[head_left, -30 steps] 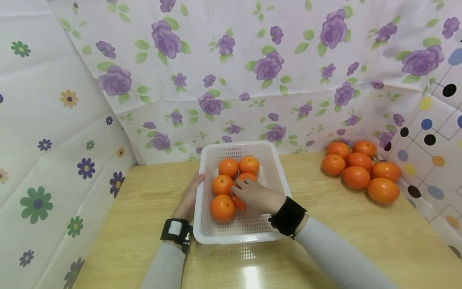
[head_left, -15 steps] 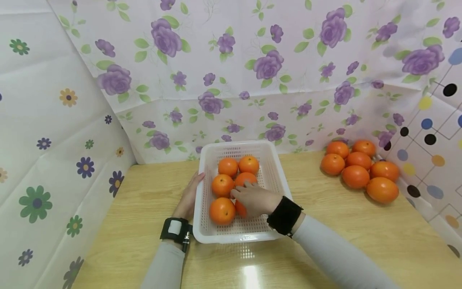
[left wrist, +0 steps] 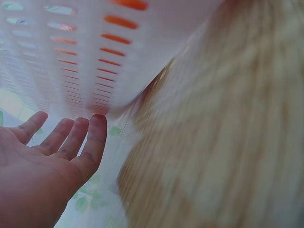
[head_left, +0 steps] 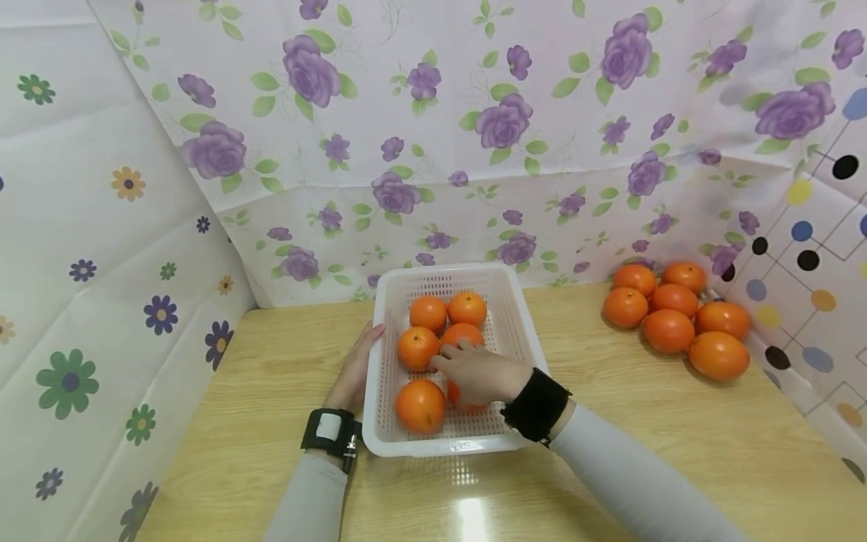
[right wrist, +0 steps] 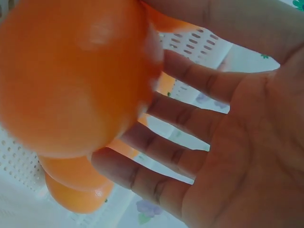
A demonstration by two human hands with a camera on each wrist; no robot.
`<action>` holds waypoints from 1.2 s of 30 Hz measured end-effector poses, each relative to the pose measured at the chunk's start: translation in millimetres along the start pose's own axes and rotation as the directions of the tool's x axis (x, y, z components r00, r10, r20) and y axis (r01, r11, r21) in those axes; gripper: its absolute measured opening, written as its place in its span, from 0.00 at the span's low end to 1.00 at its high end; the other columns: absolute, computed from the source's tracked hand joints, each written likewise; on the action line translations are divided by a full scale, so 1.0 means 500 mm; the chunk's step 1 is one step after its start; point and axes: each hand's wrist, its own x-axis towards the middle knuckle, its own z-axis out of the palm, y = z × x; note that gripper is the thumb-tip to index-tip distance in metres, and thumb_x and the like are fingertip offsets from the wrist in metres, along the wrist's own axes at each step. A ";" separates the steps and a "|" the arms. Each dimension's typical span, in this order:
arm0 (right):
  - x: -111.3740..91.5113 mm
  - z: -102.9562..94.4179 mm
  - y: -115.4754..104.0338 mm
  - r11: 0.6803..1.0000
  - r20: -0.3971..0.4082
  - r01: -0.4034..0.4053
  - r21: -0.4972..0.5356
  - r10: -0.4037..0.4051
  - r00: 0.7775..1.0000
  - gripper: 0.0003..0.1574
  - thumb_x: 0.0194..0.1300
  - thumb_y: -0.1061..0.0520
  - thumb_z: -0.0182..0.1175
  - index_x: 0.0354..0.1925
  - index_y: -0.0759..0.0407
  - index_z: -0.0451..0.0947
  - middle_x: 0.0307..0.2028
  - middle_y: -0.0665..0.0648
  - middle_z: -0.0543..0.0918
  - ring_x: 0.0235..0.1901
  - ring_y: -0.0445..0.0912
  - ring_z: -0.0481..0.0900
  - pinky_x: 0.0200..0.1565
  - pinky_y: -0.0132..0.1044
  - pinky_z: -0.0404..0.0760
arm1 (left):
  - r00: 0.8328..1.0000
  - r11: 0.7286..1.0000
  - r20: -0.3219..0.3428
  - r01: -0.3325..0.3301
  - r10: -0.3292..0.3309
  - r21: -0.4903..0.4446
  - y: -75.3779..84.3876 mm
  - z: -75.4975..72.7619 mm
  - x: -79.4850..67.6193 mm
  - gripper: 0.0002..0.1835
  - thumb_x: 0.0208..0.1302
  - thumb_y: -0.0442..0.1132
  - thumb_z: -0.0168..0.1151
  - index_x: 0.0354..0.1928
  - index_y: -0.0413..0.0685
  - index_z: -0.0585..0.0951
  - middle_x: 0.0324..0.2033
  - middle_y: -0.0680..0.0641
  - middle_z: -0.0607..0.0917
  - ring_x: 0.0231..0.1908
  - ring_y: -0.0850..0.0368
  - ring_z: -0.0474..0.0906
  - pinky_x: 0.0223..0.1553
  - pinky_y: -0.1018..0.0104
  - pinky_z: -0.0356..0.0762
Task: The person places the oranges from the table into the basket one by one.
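A white perforated plastic basket (head_left: 512,335) holds several oranges, among them one at its near left (head_left: 421,406). My left hand (head_left: 354,369) rests along the basket's left side; in the left wrist view its fingers (left wrist: 97,137) extend loosely, tips right at the slotted wall. Inside the basket, my right hand (head_left: 477,373) lies over an orange (right wrist: 71,80), partly hidden beneath the palm in the head view. The right wrist view shows four slightly bent, spread fingers (right wrist: 161,185) with tips at that orange's side; the thumb's end is hidden behind it.
A cluster of several more oranges (head_left: 669,331) sits on the wooden table (head_left: 284,376) at the far right. Flower-print sheets (head_left: 433,150) rise behind and to the left, and a dotted sheet (head_left: 822,301) stands at the right.
The near left orange has shifted toward the basket's front, away from the orange behind it. The orange under my right hand has also come slightly nearer. My left hand has stayed put.
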 end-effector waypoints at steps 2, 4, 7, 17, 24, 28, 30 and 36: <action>-0.002 -0.002 0.000 1.000 0.001 -0.005 0.023 0.005 1.000 0.39 0.62 0.61 0.73 0.69 0.52 0.71 0.57 0.53 0.75 0.55 0.50 0.70 0.63 0.46 0.74 | 1.000 1.000 -0.003 0.002 -0.002 0.001 0.000 0.000 -0.001 0.35 0.79 0.65 0.45 0.82 0.69 0.52 0.76 0.43 0.63 0.69 0.42 0.66 0.64 0.42 0.71; -0.003 -0.004 -0.001 0.999 0.005 -0.011 0.039 0.011 1.000 0.39 0.64 0.62 0.71 0.71 0.52 0.71 0.60 0.54 0.74 0.58 0.50 0.70 0.65 0.47 0.73 | 1.000 1.000 -0.001 0.002 -0.002 -0.002 0.001 0.001 -0.001 0.35 0.79 0.65 0.44 0.82 0.69 0.52 0.76 0.43 0.63 0.69 0.41 0.65 0.63 0.42 0.72; -0.006 -0.008 -0.002 0.999 0.008 -0.010 0.047 0.010 1.000 0.37 0.67 0.63 0.68 0.71 0.53 0.72 0.64 0.55 0.74 0.61 0.51 0.70 0.66 0.48 0.72 | 1.000 1.000 -0.010 0.015 -0.015 0.007 0.000 0.001 -0.002 0.36 0.79 0.65 0.45 0.82 0.70 0.51 0.76 0.43 0.62 0.69 0.41 0.66 0.61 0.43 0.74; -0.028 -0.037 0.001 1.000 -0.027 0.018 0.018 -0.017 0.999 0.23 0.73 0.66 0.56 0.62 0.52 0.78 0.59 0.55 0.77 0.56 0.51 0.71 0.64 0.46 0.72 | 1.000 1.000 -0.017 0.027 -0.027 0.015 0.000 0.001 -0.003 0.37 0.78 0.67 0.45 0.83 0.71 0.50 0.76 0.42 0.62 0.69 0.40 0.66 0.61 0.40 0.74; -0.050 -0.060 0.013 0.996 -0.051 0.022 0.087 -0.017 0.999 0.20 0.71 0.63 0.61 0.60 0.52 0.78 0.59 0.56 0.76 0.59 0.54 0.71 0.64 0.49 0.73 | 0.999 0.999 -0.025 0.045 -0.045 0.010 0.004 0.003 -0.006 0.37 0.77 0.68 0.46 0.82 0.75 0.50 0.76 0.46 0.62 0.70 0.42 0.65 0.63 0.42 0.72; -0.060 -0.068 0.020 0.994 -0.066 0.033 0.103 -0.026 0.998 0.19 0.71 0.62 0.62 0.59 0.51 0.78 0.57 0.56 0.76 0.56 0.54 0.71 0.61 0.49 0.74 | 0.999 0.999 -0.013 0.036 -0.036 0.003 0.004 0.002 -0.006 0.37 0.77 0.67 0.46 0.82 0.74 0.50 0.77 0.46 0.61 0.71 0.42 0.64 0.64 0.40 0.71; -0.064 -0.071 0.023 0.994 -0.073 0.044 0.102 -0.037 0.997 0.18 0.72 0.62 0.62 0.57 0.51 0.78 0.56 0.56 0.76 0.54 0.54 0.71 0.59 0.48 0.75 | 0.999 0.999 -0.011 0.034 -0.034 0.002 0.004 0.002 -0.006 0.37 0.77 0.67 0.46 0.82 0.75 0.50 0.77 0.46 0.61 0.71 0.42 0.64 0.65 0.39 0.70; -0.072 -0.077 0.028 0.990 -0.093 0.076 0.119 -0.065 0.994 0.16 0.72 0.62 0.64 0.55 0.51 0.78 0.56 0.56 0.77 0.55 0.55 0.72 0.59 0.49 0.75 | 0.999 0.999 -0.011 0.038 -0.038 0.000 0.004 0.002 -0.007 0.37 0.77 0.68 0.46 0.82 0.76 0.50 0.77 0.47 0.61 0.71 0.42 0.64 0.65 0.40 0.70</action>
